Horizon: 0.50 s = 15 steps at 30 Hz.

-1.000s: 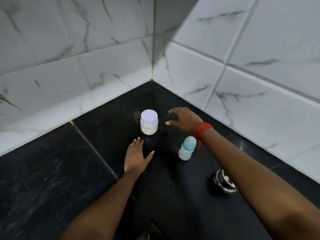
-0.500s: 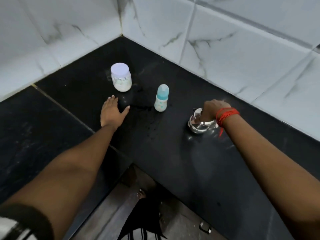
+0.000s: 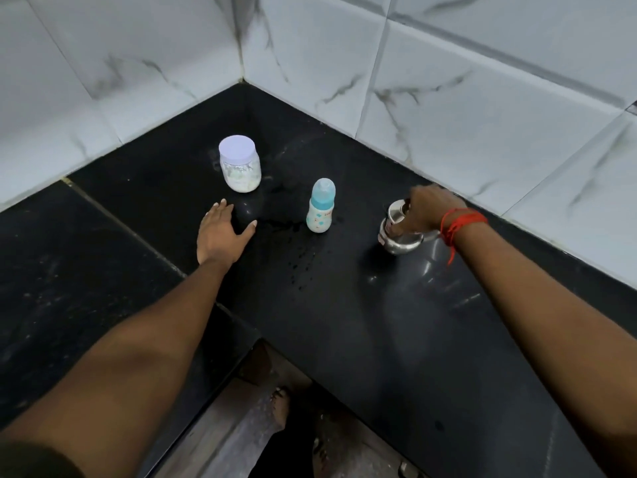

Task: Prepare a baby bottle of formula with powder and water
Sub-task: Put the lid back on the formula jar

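Note:
A small baby bottle [image 3: 321, 210] with a blue cap stands upright on the black counter [image 3: 344, 305]. Behind it to the left stands a clear jar of white powder [image 3: 240, 169] with a pale lilac lid. My left hand [image 3: 222, 234] lies flat and open on the counter just in front of the jar. My right hand [image 3: 424, 210], a red thread around its wrist, grips the rim of a small steel pot [image 3: 401, 236] to the right of the bottle. What the pot holds is hidden.
White marble-look tiled walls [image 3: 448, 98] meet in a corner behind the jar. The L-shaped counter has its inner edge near the bottom centre, with floor and a bare foot [image 3: 279, 408] below. Water droplets [image 3: 303, 267] lie in front of the bottle.
My right hand went from beside the jar to the steel pot on the right and took hold of its rim. The head camera has shifted; my left hand stays flat.

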Tool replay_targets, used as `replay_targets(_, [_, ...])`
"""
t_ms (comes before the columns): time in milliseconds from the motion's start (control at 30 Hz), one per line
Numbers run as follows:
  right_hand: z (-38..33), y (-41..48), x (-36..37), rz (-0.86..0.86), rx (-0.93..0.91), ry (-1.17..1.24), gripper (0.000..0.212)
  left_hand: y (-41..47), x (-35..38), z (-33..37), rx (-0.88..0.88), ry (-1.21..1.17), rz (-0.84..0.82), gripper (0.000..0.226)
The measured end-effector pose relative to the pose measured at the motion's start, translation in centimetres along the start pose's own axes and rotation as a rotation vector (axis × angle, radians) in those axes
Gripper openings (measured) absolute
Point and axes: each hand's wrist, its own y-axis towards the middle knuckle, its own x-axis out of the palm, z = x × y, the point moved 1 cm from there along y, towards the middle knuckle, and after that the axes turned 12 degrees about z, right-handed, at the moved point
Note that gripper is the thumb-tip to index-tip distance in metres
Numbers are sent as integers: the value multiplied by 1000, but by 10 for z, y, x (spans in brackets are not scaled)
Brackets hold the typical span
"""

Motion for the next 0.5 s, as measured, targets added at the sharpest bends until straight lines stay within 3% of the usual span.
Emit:
replay_targets(133, [-14, 39, -32, 68, -137, -58, 54, 1, 1, 0, 9, 11, 6, 82])
replay_targets(300, [-57, 92, -65, 73, -368, -99, 68, 0, 3, -1, 15, 25, 17, 81])
replay_targets(500, [-125, 133, -55, 26, -594, -64, 60, 1, 2, 1, 5, 25, 27, 79])
